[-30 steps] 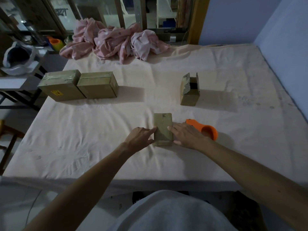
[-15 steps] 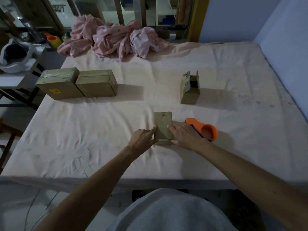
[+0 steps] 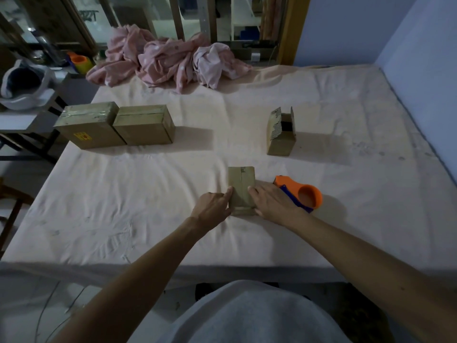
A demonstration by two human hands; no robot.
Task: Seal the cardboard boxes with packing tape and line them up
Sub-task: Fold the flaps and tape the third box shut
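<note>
A small closed cardboard box [image 3: 241,184] lies on the sheet-covered bed near the front edge. My left hand [image 3: 214,205] touches its left side and my right hand [image 3: 272,203] touches its right side, fingers fairly straight against it. An orange tape dispenser [image 3: 303,193] lies just right of my right hand. Further back on the right stands a small box with open flaps [image 3: 282,134]. Two taped boxes, one [image 3: 90,125] beside the other [image 3: 144,125], sit touching in a row at the far left.
A heap of pink cloth [image 3: 170,60] lies at the bed's far edge. A blue wall [image 3: 420,58] borders the right side. Left of the bed stands a small table with a pale helmet-like object [image 3: 22,85].
The view has shifted slightly. Both hands have stayed at the small box's sides, pressing a little closer around its near end.
</note>
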